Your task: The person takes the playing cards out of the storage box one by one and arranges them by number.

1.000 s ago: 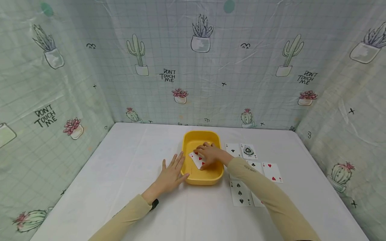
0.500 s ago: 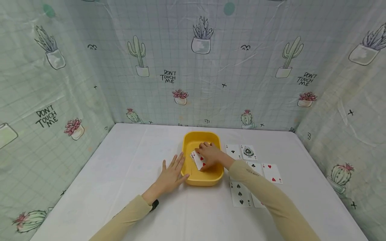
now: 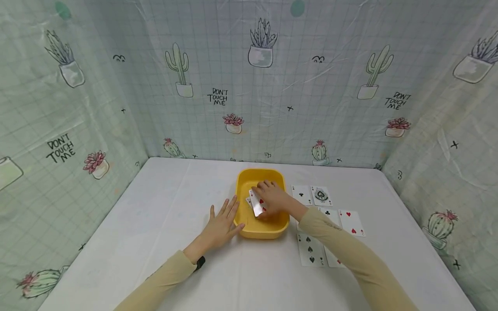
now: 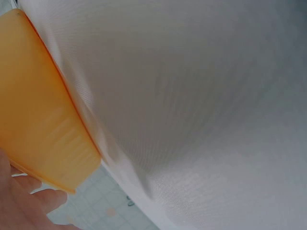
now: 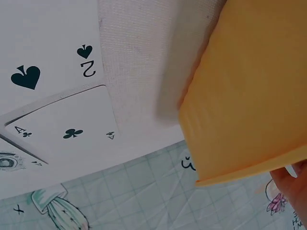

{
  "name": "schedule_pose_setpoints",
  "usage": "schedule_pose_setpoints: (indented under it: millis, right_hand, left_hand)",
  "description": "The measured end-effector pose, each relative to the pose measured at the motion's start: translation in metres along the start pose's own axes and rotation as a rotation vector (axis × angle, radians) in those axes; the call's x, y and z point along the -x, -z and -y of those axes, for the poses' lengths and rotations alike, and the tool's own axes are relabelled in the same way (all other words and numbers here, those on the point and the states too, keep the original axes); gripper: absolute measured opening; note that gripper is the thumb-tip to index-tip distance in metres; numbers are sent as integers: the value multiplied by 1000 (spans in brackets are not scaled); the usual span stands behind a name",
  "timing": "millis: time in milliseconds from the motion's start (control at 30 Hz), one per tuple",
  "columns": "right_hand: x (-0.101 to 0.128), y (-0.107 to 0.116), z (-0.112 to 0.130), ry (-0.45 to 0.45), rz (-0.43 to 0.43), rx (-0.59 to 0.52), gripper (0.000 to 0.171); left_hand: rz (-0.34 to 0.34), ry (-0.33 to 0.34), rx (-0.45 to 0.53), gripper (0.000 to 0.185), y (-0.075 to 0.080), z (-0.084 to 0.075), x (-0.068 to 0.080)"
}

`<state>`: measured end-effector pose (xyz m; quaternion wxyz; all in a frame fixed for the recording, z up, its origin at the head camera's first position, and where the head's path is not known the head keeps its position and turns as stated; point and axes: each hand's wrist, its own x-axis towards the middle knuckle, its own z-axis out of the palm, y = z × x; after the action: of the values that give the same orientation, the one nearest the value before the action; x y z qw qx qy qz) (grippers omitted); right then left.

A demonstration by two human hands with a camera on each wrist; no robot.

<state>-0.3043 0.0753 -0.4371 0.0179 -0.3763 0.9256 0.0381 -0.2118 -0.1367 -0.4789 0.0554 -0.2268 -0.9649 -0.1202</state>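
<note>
At frame centre, the right hand (image 3: 274, 199) pinches a red-pip playing card (image 3: 257, 204) inside the yellow tub (image 3: 260, 233); the left hand (image 3: 219, 226) lies spread against its side.

Yellow plastic tub (image 3: 254, 232): table centre
Face-up playing cards (image 3: 311, 249): 3 o'clock of tub
Left hand (image 3: 219, 224): 9 o'clock, against tub

Makeshift recording booth: cactus-print curtain (image 3: 272, 99) walls enclosing white-clothed table (image 3: 155, 224).
</note>
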Motion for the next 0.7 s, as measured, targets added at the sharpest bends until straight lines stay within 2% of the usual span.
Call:
schedule_pose_setpoints:
  millis: [167,433,700]
  right_hand:
    - [5,9,0,6,-42,-20,94]
    - [15,18,-5,-13,-108,0,95]
    - [32,30,-11,-16,-173,-27,89]
  left_hand:
    - [-12,3,4,74,2,-1,0]
    - [41,32,-3,74,4,-3,-1]
    - [17,16,-3,75,4,-3,0]
